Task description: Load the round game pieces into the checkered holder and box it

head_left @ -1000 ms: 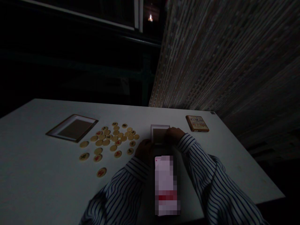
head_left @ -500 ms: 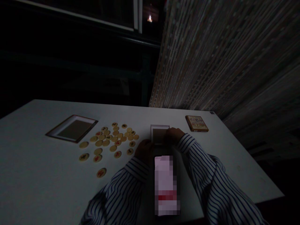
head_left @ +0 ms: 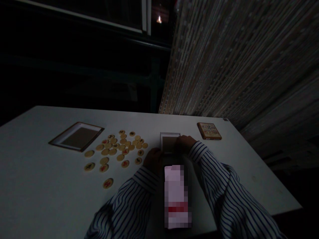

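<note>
A small open box [head_left: 170, 134] with pale walls and a brown inside lies between my hands. My left hand [head_left: 153, 160] is at its near left corner, fingers closed against the edge. At the right side, my right hand [head_left: 185, 144] grips the box wall with curled fingers. Both hands are dark, so the exact finger placement is hard to see. Round wooden xiangqi pieces [head_left: 113, 152] lie scattered to the left of my left hand, some with red and some with dark characters. A lit phone [head_left: 175, 189] with a blurred-out screen lies below the box, between my forearms.
A larger open box lid [head_left: 83, 149] lies on the left of the white table [head_left: 62, 199]. A closed printed box [head_left: 209, 131] sits at the back right. Behind the table's right far edge hangs a string curtain [head_left: 211, 59]. The room is dim.
</note>
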`<state>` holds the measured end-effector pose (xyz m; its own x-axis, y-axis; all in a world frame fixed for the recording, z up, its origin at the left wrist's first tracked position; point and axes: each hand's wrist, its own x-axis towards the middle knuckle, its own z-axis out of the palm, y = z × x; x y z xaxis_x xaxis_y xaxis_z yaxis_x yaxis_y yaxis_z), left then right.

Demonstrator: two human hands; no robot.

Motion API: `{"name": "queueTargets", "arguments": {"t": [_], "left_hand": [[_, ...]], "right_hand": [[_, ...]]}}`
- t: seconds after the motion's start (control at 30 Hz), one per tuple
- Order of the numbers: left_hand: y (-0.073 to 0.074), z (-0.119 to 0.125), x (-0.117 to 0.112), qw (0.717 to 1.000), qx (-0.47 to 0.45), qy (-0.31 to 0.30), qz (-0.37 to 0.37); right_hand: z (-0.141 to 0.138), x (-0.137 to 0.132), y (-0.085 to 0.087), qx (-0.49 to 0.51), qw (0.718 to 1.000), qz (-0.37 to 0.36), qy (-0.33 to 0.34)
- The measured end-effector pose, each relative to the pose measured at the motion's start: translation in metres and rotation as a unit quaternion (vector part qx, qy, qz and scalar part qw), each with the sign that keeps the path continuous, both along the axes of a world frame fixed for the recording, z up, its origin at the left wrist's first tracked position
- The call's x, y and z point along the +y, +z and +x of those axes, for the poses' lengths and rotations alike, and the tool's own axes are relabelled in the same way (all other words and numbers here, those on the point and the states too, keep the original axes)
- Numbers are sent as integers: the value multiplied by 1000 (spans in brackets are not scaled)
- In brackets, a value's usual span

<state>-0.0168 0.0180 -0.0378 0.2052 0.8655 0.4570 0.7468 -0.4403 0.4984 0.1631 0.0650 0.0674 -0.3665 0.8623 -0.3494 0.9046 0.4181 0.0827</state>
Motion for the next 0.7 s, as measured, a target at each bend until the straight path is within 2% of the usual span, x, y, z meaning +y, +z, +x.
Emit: {"name": "queueTargets", "arguments": {"t": [0.7], "left_hand": [[2,0,0,1000,19,-7,0]], "right_hand": [[1,1,-2,-2,1000,2,-11]]}}
